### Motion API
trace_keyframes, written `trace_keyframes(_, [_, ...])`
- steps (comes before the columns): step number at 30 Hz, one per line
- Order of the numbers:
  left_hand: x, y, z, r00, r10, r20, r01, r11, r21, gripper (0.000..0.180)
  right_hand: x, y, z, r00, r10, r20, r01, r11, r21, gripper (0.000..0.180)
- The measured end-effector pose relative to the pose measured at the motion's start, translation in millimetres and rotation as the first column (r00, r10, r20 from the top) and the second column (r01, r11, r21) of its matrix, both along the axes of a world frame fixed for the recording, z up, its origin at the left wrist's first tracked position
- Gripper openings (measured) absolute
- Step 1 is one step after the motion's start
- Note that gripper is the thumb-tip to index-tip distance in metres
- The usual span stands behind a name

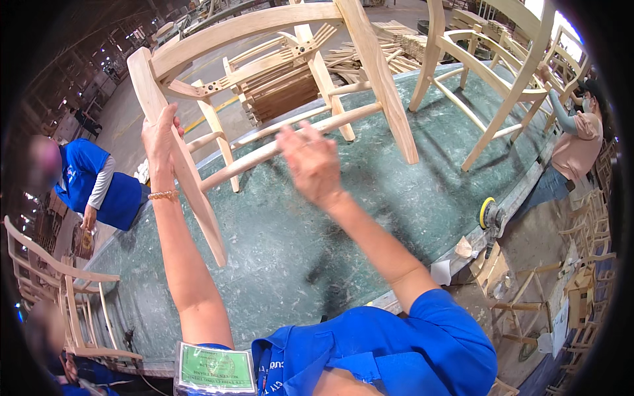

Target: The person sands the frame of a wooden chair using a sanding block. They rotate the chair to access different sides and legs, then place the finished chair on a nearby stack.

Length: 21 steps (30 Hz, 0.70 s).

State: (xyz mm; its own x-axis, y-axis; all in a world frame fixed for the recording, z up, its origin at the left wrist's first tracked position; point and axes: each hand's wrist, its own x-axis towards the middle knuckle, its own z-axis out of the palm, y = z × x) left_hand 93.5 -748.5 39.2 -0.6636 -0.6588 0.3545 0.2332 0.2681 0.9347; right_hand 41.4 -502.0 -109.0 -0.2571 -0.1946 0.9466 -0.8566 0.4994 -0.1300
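A bare pale-wood chair frame (378, 69) stands tilted on the green-topped table (277, 224) in front of me. My left hand (160, 140) is closed around its left leg, thumb on the near side. Slightly blurred, my right hand (310, 164) is at the round stretcher (254, 157) between the legs. Its fingers are extended over the rail rather than wrapped round it; whether they touch the wood I cannot tell. Dark screw holes show in the corner blocks of the seat frame.
Another chair frame (489, 72) stands at the right of the table. A sander with a yellow pad (489, 214) rests on the right edge. Co-workers stand left (99, 178) and right (576, 148). More chair frames (82, 297) are at the lower left; stacked wood strips (284, 99) lie beyond.
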Motion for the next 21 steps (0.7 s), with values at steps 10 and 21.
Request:
trace_keyframes(10, [-14, -8, 5, 0.999, -0.011, 0.038, 0.011, 1.0, -0.005, 0.036, 3, -18, -4, 0.995, -0.085, 0.049, 0.085, 0.996, -0.001, 0.033])
trace_keyframes(21, [-32, -33, 3, 0.997, -0.012, 0.081, 0.017, 0.998, -0.066, 0.034, -9, -39, -23, 0.985, -0.104, 0.135, 0.105, 0.994, -0.005, 0.041])
